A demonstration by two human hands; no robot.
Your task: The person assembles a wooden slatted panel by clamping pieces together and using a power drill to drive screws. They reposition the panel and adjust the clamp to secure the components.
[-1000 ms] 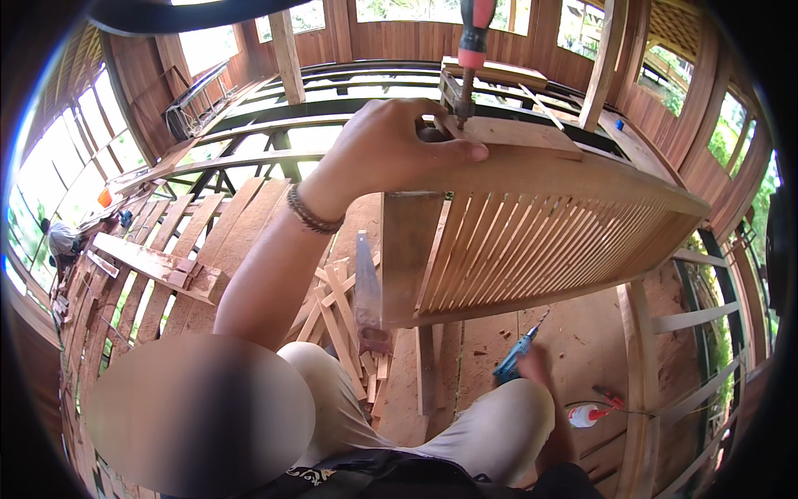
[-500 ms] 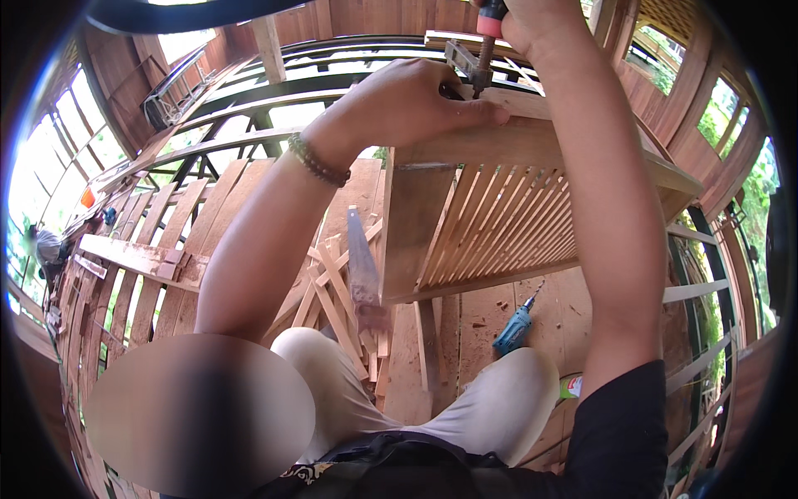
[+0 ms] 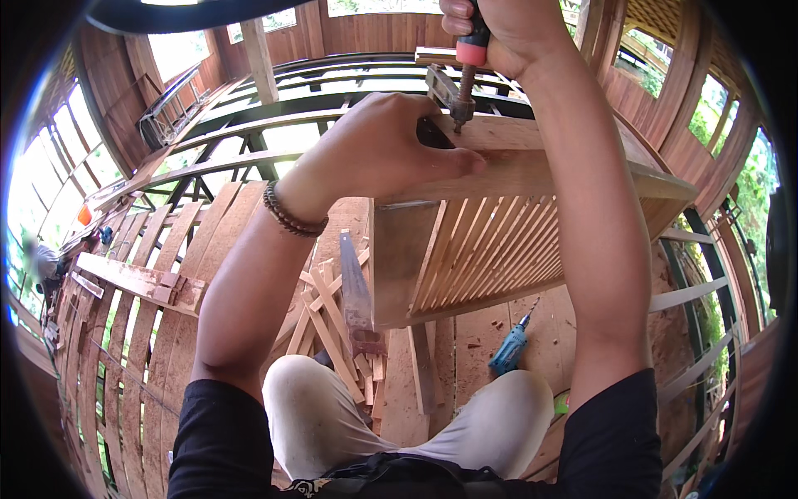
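Observation:
A slatted wooden panel (image 3: pixel 490 249) with a thick frame stands tilted before me. On its top rail sits a bar clamp (image 3: pixel 462 104) with a threaded screw and a black and red handle. My right hand (image 3: pixel 519 37) is closed round that handle. Beside the screw's foot, my left hand (image 3: pixel 382 145) grips the top rail, its thumb lying along the near face. The other left fingers are hidden behind the wood. Something dark shows between thumb and forefinger; I cannot tell what part it is.
A blue power drill (image 3: pixel 509 348) with a bit lies on the plank floor, right of my knees. Left of the panel lie a handsaw (image 3: pixel 356 287) and several loose wooden strips (image 3: pixel 322 312). Open joists (image 3: pixel 224 125) with gaps stretch beyond. A long board (image 3: pixel 133 276) rests at the left.
The panel and clamp appear lower in the picture, as does everything else, so the view has tilted up. Both hands keep their places on the rail and the clamp handle.

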